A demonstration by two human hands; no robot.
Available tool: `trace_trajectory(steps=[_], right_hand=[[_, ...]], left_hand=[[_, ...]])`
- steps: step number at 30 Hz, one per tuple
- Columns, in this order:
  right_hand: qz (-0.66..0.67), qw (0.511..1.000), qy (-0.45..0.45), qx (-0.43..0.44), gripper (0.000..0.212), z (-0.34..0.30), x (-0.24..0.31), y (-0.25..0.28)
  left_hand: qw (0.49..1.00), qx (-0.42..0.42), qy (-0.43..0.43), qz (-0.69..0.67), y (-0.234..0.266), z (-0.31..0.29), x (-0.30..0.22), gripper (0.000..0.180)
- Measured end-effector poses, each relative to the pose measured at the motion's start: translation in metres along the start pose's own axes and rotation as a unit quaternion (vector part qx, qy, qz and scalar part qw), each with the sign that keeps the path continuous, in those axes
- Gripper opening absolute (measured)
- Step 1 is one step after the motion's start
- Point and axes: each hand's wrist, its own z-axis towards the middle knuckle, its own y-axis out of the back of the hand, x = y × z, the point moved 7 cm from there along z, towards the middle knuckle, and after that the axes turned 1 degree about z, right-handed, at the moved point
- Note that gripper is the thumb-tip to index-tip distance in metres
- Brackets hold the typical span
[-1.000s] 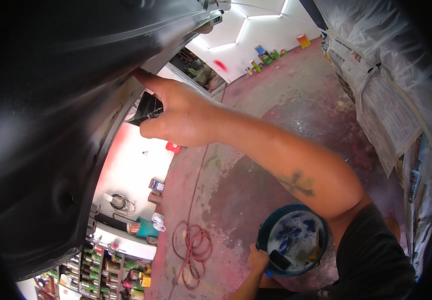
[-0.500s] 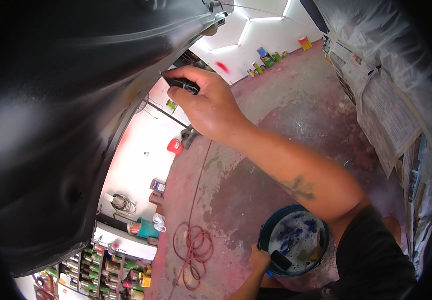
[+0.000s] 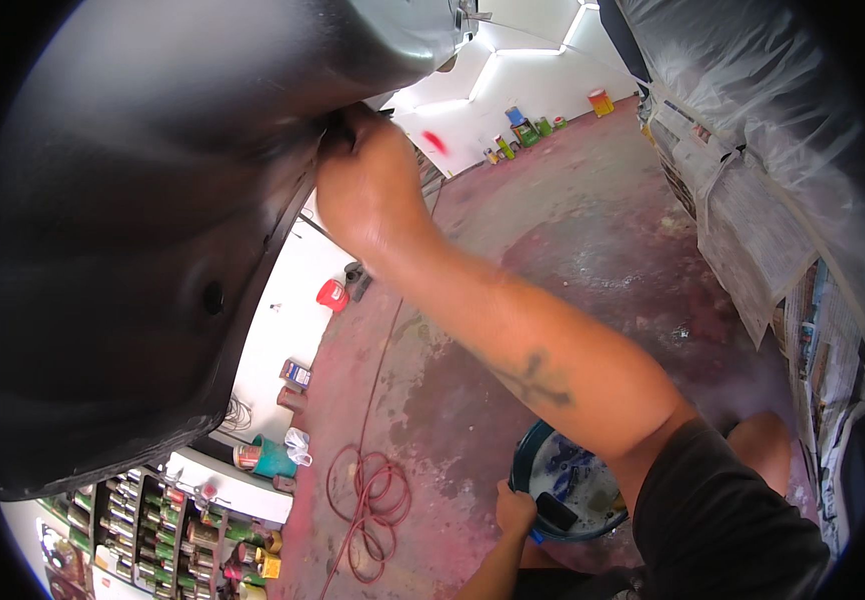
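Note:
My right hand [image 3: 368,185] reaches up to the lower edge of a large dark grey car body panel [image 3: 153,220]. It presses a small dark pad [image 3: 338,128] against that edge; the pad is mostly hidden by my fingers. My left hand [image 3: 515,508] grips the rim of a blue bucket [image 3: 525,462] low in the view, beside my knee. The bucket holds soapy water and a dark block [image 3: 557,511].
A red hose [image 3: 368,500] lies coiled on the stained reddish floor. A vehicle masked with plastic sheet and paper [image 3: 753,200] fills the right side. Shelves of paint cans [image 3: 153,530] stand at the lower left. Small containers [image 3: 523,130] line the far white wall.
My right hand has slid farther up along the panel's edge with the dark pad, which is now mostly hidden. My left hand stays on the bucket.

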Motion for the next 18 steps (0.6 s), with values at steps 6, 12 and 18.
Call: trace_trajectory(steps=[6, 12, 18], right_hand=[[0.050, 0.995, 0.089, -0.019, 0.031, -0.022, 0.007, -0.004], [0.088, 0.995, 0.002, 0.048, 0.038, -0.007, -0.001, -0.006], [0.107, 0.992, -0.042, 0.045, 0.034, 0.006, -0.014, 0.002]], left_hand=[[1.000, 0.002, 0.025, -0.008, 0.006, -0.001, 0.009, 0.040], [0.999, -0.011, 0.034, -0.011, -0.001, 0.006, 0.018, 0.040], [0.999, 0.008, -0.003, -0.036, 0.000, 0.000, 0.003, 0.039]])
